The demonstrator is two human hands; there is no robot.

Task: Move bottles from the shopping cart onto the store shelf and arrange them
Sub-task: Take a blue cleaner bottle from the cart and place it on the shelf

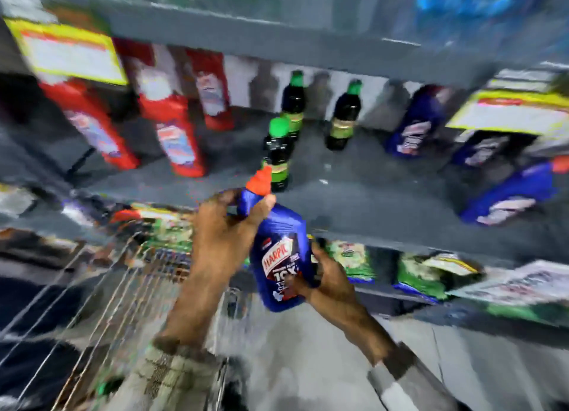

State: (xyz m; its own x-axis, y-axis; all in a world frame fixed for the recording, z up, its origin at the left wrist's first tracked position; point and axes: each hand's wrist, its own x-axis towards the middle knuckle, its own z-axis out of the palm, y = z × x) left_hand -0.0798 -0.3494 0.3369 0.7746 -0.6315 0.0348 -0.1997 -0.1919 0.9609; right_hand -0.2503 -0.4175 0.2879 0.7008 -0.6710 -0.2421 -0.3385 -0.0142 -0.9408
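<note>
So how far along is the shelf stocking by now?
Partway, apparently. Blue bottles already stand on the shelf, beside dark green-capped bottles. Another blue bottle is in hand, left hand near its neck, right hand near its base. The cart is too blurred to count what's left.

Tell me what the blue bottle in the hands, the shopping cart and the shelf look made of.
Blue bottle: likely glossy plastic, going by its moulded shape and the sheen on its shoulder, with a printed label and an orange-red cap.
Shopping cart: bare metal wire, seen in its thin shiny grid.
Shelf: probably grey painted metal with a matt look; blur leaves this open.
</note>
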